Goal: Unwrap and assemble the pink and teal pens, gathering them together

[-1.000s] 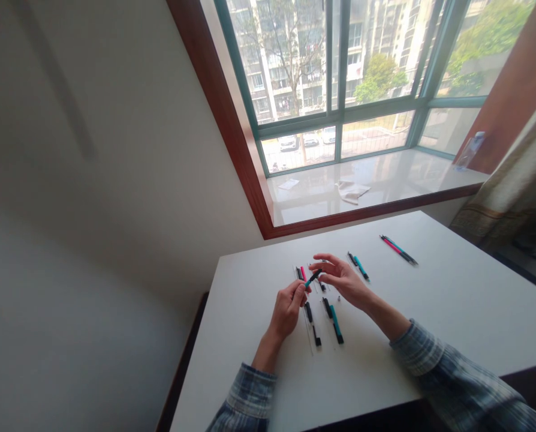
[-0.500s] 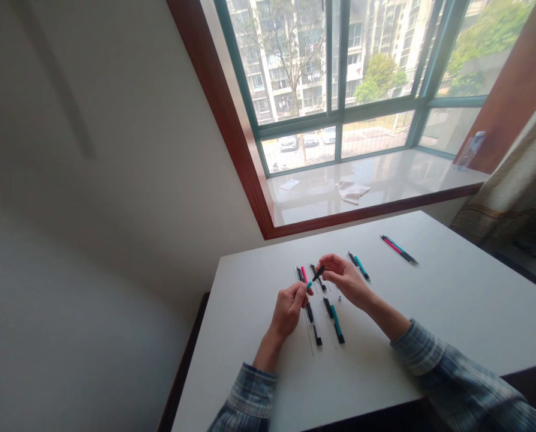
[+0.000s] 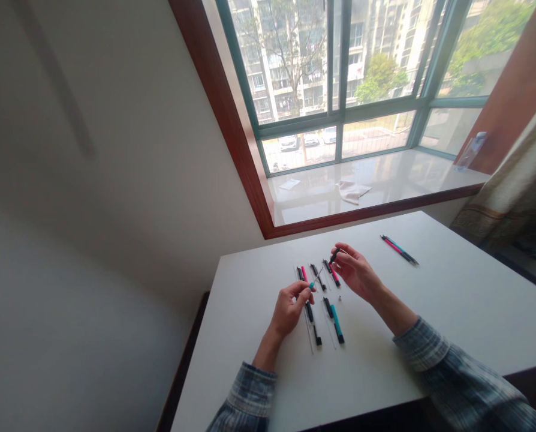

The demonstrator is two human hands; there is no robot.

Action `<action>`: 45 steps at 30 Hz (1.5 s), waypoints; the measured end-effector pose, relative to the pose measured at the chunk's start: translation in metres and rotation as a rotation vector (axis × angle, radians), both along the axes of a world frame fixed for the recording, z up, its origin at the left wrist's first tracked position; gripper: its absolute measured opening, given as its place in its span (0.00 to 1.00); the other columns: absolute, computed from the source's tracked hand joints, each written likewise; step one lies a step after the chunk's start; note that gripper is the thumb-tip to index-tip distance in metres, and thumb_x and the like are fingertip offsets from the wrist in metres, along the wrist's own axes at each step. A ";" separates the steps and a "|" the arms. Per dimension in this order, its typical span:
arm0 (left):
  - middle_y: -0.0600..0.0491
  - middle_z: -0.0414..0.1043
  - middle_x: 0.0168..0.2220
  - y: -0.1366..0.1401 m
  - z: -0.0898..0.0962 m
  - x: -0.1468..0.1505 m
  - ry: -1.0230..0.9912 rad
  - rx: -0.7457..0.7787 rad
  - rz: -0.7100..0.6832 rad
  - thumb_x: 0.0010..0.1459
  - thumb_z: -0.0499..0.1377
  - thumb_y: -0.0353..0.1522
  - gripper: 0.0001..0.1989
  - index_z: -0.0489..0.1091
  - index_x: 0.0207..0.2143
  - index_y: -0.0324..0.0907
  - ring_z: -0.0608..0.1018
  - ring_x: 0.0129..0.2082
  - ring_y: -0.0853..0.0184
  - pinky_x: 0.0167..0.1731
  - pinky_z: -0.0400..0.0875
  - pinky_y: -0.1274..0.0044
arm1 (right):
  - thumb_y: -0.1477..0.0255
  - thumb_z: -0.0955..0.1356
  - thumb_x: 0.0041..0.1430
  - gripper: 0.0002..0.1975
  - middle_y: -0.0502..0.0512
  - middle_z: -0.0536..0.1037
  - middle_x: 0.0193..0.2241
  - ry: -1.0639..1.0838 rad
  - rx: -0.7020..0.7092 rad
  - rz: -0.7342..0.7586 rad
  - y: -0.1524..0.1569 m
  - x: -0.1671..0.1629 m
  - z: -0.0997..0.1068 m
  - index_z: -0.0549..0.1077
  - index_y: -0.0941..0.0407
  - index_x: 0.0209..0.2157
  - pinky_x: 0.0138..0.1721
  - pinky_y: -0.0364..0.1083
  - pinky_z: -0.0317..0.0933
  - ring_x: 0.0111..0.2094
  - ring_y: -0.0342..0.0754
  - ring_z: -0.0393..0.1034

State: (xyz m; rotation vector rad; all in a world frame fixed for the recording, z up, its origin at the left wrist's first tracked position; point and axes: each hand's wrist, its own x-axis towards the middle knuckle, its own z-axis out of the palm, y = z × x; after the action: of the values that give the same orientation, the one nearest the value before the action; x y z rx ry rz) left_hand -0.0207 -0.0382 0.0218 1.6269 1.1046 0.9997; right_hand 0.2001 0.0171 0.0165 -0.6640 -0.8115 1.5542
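My left hand [image 3: 291,309] is closed on the teal barrel of a pen [image 3: 312,285], from which a thin refill [image 3: 318,275] sticks out toward the upper right. Between the fingertips of my right hand [image 3: 355,273] is a black pen grip [image 3: 334,255], apart from the barrel. Below the hands lie taken-apart pens: a teal and black barrel [image 3: 337,324] beside a black grip, and a black set [image 3: 313,324] to its left. Pink and black pieces [image 3: 334,275] lie near my right hand, others [image 3: 304,273] beyond my left.
Two whole pens [image 3: 399,249], one pink and one teal, lie side by side at the right of the white table [image 3: 457,312]. A tiny metal piece [image 3: 339,298] sits between my hands. A cloth [image 3: 353,192] and a clear bottle [image 3: 471,151] are on the windowsill.
My right hand has drawn the black grip up and right, off the teal barrel, baring the refill. Pink and black pieces now show; the teal pen pieces farther right are hidden behind that hand.
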 end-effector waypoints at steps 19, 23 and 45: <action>0.48 0.78 0.38 0.009 -0.004 -0.010 -0.297 0.014 0.167 0.59 0.65 0.40 0.12 0.77 0.37 0.40 0.76 0.39 0.62 0.41 0.70 0.73 | 0.65 0.69 0.60 0.07 0.56 0.79 0.35 -1.090 0.289 -0.416 -0.071 0.033 -0.013 0.74 0.53 0.38 0.39 0.53 0.68 0.34 0.53 0.73; 0.48 0.77 0.37 0.008 -0.004 -0.008 -0.311 -0.004 0.167 0.59 0.65 0.41 0.13 0.77 0.38 0.40 0.77 0.38 0.62 0.41 0.71 0.72 | 0.68 0.67 0.60 0.04 0.54 0.78 0.33 -1.242 0.311 -0.367 -0.089 0.031 -0.020 0.72 0.52 0.36 0.35 0.50 0.66 0.31 0.51 0.71; 0.48 0.79 0.37 0.005 -0.004 -0.009 -0.283 -0.013 0.144 0.59 0.65 0.41 0.13 0.77 0.38 0.40 0.77 0.39 0.61 0.43 0.71 0.72 | 0.74 0.63 0.62 0.08 0.55 0.76 0.38 -1.347 0.376 -0.308 -0.103 0.001 -0.036 0.70 0.52 0.41 0.34 0.47 0.65 0.30 0.50 0.72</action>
State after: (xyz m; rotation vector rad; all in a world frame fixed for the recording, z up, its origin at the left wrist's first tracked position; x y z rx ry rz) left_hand -0.0292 -0.0333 0.0182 1.3590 1.0417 1.2704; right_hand 0.2010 -0.0860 -0.0196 -1.4723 -1.8016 0.4714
